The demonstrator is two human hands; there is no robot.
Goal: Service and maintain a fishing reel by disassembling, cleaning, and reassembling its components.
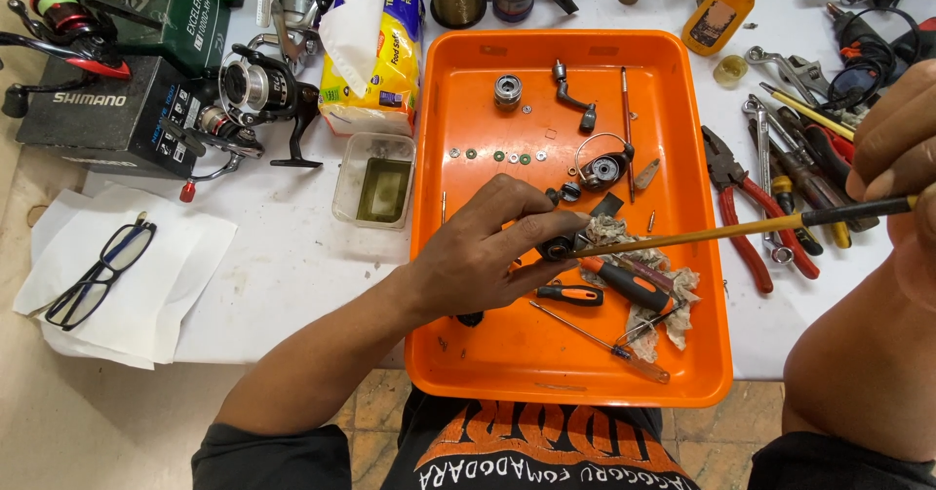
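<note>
- Left hand (478,251) sits over the middle of the orange tray (682,353), fingers curled and clamped on a small dark reel part (559,247) — it pokes out just past the fingertips, on their right side.
- Right hand (902,149) is at the right edge of the frame, fingers closed together around the black end of a long yellow brush (721,233). The brush runs leftward across the tray and its tip touches the reel part right at the left fingertips.
- Just under the reel part lies a crumpled rag (673,295), with two orange-handled screwdrivers (624,283) on or beside it.
- Upper part of the tray: a small metal spool (507,90), a crank handle (573,92), a row of tiny washers (507,156) and a wire bail piece (603,163).
- Right of the tray on the white table (292,266) — red-handled pliers (746,212) and a heap of wrenches.
- Left of the tray: a clear tub (375,180), a fishing reel (258,95), and black glasses (97,274) on white paper at the lower left.
- Top right: an orange bottle (726,2).
</note>
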